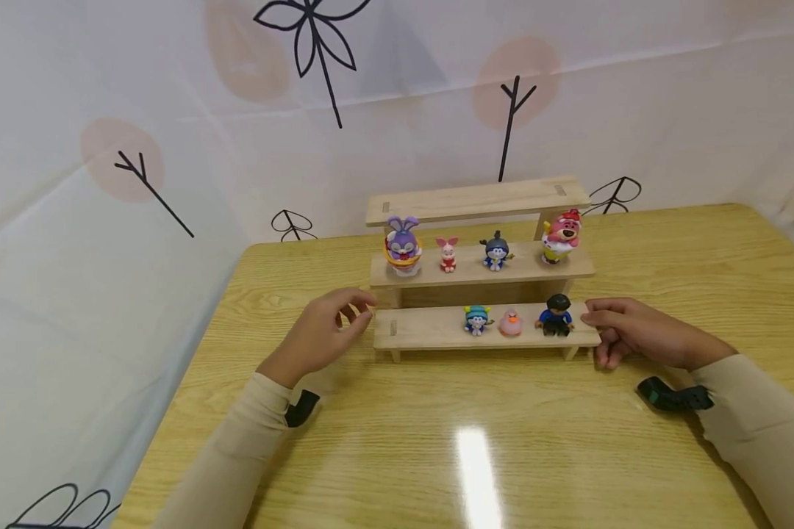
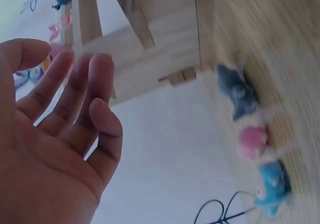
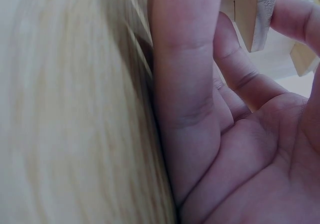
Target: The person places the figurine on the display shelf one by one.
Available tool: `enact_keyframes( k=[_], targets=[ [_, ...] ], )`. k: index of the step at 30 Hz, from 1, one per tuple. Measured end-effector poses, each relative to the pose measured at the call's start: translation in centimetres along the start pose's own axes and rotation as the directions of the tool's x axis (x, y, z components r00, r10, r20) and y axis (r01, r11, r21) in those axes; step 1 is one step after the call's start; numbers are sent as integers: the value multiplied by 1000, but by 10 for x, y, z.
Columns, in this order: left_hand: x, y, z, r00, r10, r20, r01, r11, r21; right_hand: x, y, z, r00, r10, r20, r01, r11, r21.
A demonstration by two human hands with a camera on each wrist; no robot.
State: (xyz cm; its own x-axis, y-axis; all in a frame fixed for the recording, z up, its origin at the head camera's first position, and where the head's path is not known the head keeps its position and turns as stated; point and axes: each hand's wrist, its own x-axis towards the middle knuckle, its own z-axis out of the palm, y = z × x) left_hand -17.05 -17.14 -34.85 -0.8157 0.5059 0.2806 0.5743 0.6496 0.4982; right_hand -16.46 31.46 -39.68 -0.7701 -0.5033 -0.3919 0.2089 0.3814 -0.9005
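A three-step wooden display shelf stands on the table with small toy figures on it. My right hand pinches the right end of its lowest board, thumb on one side and fingers on the other. My left hand is beside the left end of that board, fingers loosely bent and holding nothing. On the lowest board sit a figure in a teal hat, a pink duck and a dark-haired toy person.
The middle board carries a purple rabbit, a small pink pig, a dark-hatted figure and a pink bear. In the left wrist view, grey, pink and blue figures lie beyond the shelf. A patterned cloth hangs behind.
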Motion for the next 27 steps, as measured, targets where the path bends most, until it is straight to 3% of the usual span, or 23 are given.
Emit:
enact_keyframes(
  k=[7,14,19,27],
  targets=[
    [0,-19,-8,995,-87,58,85,996,27,-1,0,1,1000,-5,6,5,1000,7],
    [-3,-34,-9,969,-177,175,151,977,150,-1,0,0,1000,0,-4,0,1000,-5],
    [-4,-39,-6,951,-208,227,158,963,220,0,0,1,1000,10,-9,-10,1000,-3],
    [-3,-43,-1,947,-204,248,129,949,289,0,-2,2,1000,19,-22,-20,1000,-7]
  ],
)
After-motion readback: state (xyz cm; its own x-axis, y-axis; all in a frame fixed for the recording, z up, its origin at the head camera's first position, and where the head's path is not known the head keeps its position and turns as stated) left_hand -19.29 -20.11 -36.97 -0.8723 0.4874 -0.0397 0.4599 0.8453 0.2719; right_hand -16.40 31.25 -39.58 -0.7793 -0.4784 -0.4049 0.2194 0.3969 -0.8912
